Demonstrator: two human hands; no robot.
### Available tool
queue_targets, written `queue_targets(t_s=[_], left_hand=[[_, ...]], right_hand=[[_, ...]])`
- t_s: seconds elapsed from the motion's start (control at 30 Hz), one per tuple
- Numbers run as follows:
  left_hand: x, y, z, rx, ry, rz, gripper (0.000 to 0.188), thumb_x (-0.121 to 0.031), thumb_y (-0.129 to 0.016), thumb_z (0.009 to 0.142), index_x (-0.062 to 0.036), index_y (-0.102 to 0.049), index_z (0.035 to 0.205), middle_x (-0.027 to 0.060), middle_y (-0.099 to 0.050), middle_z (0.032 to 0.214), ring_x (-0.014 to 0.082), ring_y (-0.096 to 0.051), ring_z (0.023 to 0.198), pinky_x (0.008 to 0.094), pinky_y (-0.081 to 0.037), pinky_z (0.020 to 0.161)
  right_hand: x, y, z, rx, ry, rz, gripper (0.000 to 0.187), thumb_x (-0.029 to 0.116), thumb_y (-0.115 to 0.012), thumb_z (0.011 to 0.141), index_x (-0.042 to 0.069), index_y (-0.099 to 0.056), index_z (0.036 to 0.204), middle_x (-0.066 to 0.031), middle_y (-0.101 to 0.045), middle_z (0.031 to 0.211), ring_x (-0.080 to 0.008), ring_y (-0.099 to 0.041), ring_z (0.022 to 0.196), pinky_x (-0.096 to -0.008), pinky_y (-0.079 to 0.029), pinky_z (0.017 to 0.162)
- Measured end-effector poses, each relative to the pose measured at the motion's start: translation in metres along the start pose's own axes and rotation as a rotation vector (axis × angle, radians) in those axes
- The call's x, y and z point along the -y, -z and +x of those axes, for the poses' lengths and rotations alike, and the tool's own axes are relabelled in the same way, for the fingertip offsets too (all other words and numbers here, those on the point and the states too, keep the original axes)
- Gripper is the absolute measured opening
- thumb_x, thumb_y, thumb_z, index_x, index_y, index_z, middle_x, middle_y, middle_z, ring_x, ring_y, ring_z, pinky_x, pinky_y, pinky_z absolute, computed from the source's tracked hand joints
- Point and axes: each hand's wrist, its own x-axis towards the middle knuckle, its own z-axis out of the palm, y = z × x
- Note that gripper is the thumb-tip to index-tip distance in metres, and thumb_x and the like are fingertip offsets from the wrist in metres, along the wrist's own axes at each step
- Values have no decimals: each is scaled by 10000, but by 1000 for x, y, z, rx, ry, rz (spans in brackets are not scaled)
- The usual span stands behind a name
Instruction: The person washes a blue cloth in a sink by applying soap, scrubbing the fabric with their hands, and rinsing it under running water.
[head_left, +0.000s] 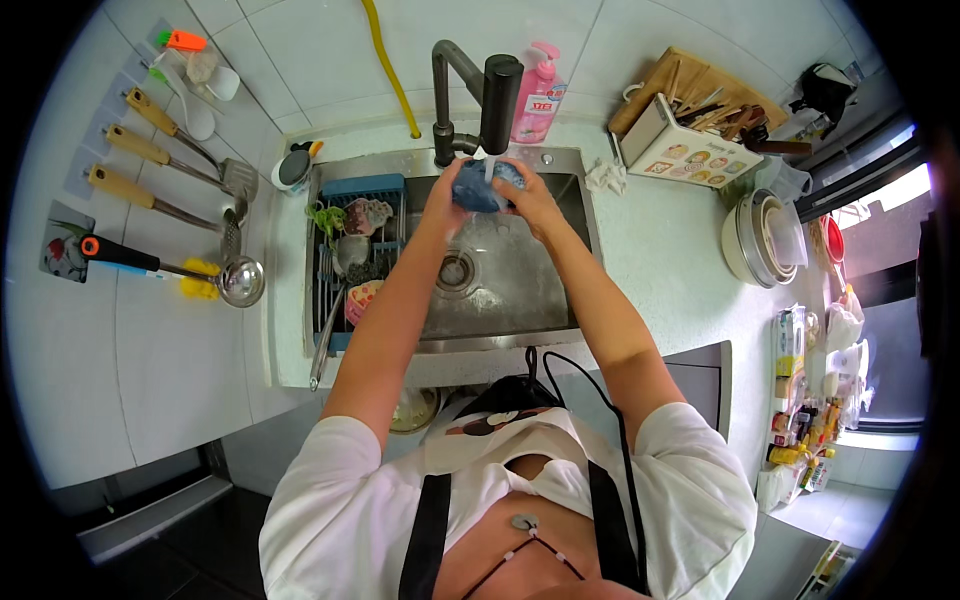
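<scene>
Under the black faucet (pixel 500 100), a stream of water falls onto a blue, rounded thing (pixel 478 188); whether it is a bowl or a bunched cloth I cannot tell. My left hand (pixel 446 200) is closed on its left side. On the other side my right hand (pixel 533 200) grips it, thumb toward the front. Both hands are above the far part of the steel sink (pixel 520 270), whose drain (pixel 456 270) shows below them.
A blue-grey drain rack (pixel 362 186) in the sink's left side holds greens, a ladle (pixel 350 255) and a pink patterned item (pixel 362 298). Behind stands a pink soap bottle (pixel 540 98). A utensil holder (pixel 690 145) and stacked bowls (pixel 760 238) are on the right counter.
</scene>
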Motion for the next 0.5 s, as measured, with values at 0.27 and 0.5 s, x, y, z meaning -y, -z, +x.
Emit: queue_targets(t_s=[0.27,0.5], left_hand=[[4,-7,85,-348,10,-21,178,-215,-511,799,-43,-559,788,94,-582,798,223,-573,716,355,-472,682],[21,-33,86,-233,61,-220,226,-261,-458,819,-56,-552,829,124,-574,801,248,-572,791,424,-462,758]], right_hand=[[10,4,-10,-139,-20,224,465,90,-608,742,124,-431,1171,-44,-488,1031,-129,-519,862,-268,-499,681],[5,13,-22,-250,181,-46,568,-4,-572,716,129,-367,1229,-82,-440,1104,-167,-512,917,-269,-519,671]])
